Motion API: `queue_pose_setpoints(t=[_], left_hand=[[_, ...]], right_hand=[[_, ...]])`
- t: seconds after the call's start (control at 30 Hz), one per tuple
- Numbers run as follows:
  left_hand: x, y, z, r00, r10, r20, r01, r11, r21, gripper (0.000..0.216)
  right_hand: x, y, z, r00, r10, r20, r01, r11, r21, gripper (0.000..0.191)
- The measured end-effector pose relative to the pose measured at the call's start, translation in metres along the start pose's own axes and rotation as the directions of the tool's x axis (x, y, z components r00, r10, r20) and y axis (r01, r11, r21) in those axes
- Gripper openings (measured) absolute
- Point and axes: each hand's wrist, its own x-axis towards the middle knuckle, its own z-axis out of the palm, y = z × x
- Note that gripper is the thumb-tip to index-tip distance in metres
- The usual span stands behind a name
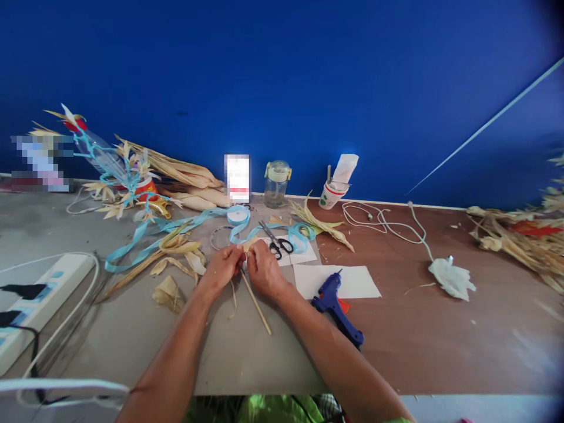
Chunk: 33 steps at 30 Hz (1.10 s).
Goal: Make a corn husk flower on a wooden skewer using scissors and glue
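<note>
My left hand point(224, 268) and my right hand point(264, 271) meet over the table, fingers pinched together. Between the fingertips is a small pale piece of corn husk point(250, 243). A thin straw-coloured stick point(257, 303) slants down from between both hands; which fingers grip it is hidden. A narrow dry strand point(233, 301) hangs below my left hand. Just beyond my right hand lie black-handled scissors point(277, 241), beside light-blue ribbon point(302, 238). Loose corn husks point(180, 252) lie to the left of my left hand.
A blue glue gun point(332, 305) rests partly on white paper point(352, 282), right of my forearm. Behind stand a lidded jar point(277, 187), a paper cup point(331, 195) and a lit phone-like screen point(238, 179). At left are a power strip point(48, 305) and a decorated bottle point(101, 155).
</note>
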Motion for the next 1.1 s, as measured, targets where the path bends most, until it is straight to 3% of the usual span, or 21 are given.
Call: queue_pose_setpoints(t=[0.3, 0.43, 0.53, 0.63, 0.73, 0.8, 0.93, 1.1], left_hand=[[-0.002, 0.004, 0.0, 0.999, 0.033, -0.005, -0.033, 0.999, 0.001, 0.036], [-0.004, 0.009, 0.002, 0.998, 0.063, -0.014, -0.062, 0.994, 0.091, 0.034], [-0.005, 0.009, 0.003, 0.992, 0.116, -0.046, -0.105, 0.976, 0.189, 0.031], [-0.004, 0.007, 0.004, 0.979, 0.196, -0.064, -0.173, 0.949, 0.263, 0.025], [-0.005, 0.006, 0.005, 0.951, 0.304, -0.054, -0.262, 0.888, 0.377, 0.016], [-0.007, 0.008, 0.006, 0.924, 0.379, -0.045, -0.32, 0.834, 0.448, 0.014], [-0.008, 0.009, 0.005, 0.895, 0.442, -0.064, -0.368, 0.811, 0.455, 0.016], [-0.007, 0.009, 0.0, 0.957, 0.283, -0.066, -0.274, 0.954, 0.12, 0.02]], right_hand=[[-0.001, 0.0, 0.002, 1.0, 0.0, -0.004, 0.0, 0.995, 0.098, 0.011], [0.001, -0.001, 0.002, 0.984, 0.178, -0.001, -0.171, 0.949, 0.263, 0.013], [0.003, -0.002, 0.001, 0.943, 0.326, 0.071, -0.327, 0.861, 0.388, 0.016], [0.004, 0.0, 0.003, 0.863, 0.463, 0.2, -0.492, 0.685, 0.538, 0.015], [0.006, -0.001, 0.005, 0.754, 0.562, 0.34, -0.611, 0.407, 0.679, 0.01], [0.007, -0.003, 0.002, 0.708, 0.577, 0.408, -0.623, 0.237, 0.746, 0.01], [0.012, -0.007, -0.009, 0.69, 0.493, 0.53, -0.611, 0.003, 0.792, 0.013], [0.016, -0.006, -0.019, 0.716, 0.413, 0.563, -0.539, -0.185, 0.822, 0.013]])
